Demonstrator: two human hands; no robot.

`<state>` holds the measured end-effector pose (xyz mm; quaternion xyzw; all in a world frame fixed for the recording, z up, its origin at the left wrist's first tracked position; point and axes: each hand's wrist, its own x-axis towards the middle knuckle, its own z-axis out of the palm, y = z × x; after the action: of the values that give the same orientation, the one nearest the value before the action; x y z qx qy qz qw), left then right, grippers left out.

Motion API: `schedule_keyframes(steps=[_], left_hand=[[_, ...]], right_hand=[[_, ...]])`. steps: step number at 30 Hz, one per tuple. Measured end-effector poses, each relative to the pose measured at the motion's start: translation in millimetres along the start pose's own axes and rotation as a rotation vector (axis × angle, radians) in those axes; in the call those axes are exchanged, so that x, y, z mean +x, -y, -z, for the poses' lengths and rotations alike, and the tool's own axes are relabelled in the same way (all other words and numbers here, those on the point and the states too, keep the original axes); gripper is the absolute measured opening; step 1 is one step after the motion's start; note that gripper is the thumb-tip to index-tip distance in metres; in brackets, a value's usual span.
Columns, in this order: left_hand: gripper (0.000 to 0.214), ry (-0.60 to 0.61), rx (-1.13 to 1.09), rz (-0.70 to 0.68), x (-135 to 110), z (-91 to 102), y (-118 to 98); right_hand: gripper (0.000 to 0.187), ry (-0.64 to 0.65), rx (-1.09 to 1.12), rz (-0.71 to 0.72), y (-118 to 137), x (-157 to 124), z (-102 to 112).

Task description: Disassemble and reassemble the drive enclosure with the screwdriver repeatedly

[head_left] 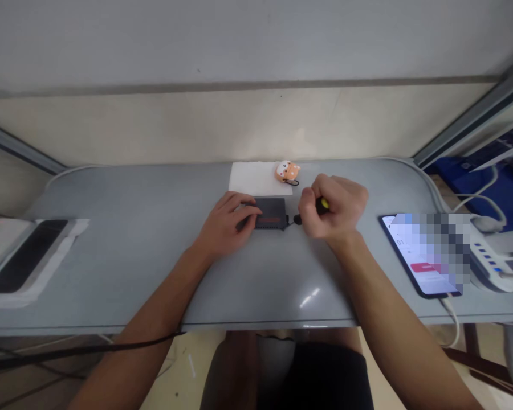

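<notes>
Dark box [272, 215] lies between left hand [227, 226], grasping it, and right hand [341, 206], clenched round yellow-black tool [324, 205].

Head cam, 1 view, fwd + down.
Set above near side of desk [132, 273], fairly close; wall [239, 125] up top, wearer's lap [329, 376] at btm.

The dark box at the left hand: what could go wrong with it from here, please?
The black-and-yellow tool, held in the right hand, points toward the right end of the dark box; it might slip and scratch the casing.

The left hand is only at the opposite end, so the box could perhaps turn on the smooth-looking table if the tool pushes sideways.
</notes>
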<state>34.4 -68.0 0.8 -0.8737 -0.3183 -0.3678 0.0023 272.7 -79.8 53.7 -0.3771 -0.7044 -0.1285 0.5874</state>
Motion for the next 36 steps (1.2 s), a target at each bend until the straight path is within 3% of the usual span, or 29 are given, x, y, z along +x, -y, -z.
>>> schedule_keyframes(steps=[15, 25, 36], left_hand=[[0.019, 0.028, -0.013, 0.072, 1.4, -0.2, -2.5], [0.019, -0.018, 0.002, 0.064, 0.8, -0.4, -0.2], [0.020, 0.009, -0.006, 0.089, 1.9, 1.7, -2.2]], right_hand=[[0.033, -0.012, -0.016, -0.070, 0.0, -0.2, -5.2], [0.029, 0.018, -0.021, -0.036, 2.7, 2.1, -1.4], [0.033, -0.004, -0.030, -0.044, 0.9, 3.1, 0.9]])
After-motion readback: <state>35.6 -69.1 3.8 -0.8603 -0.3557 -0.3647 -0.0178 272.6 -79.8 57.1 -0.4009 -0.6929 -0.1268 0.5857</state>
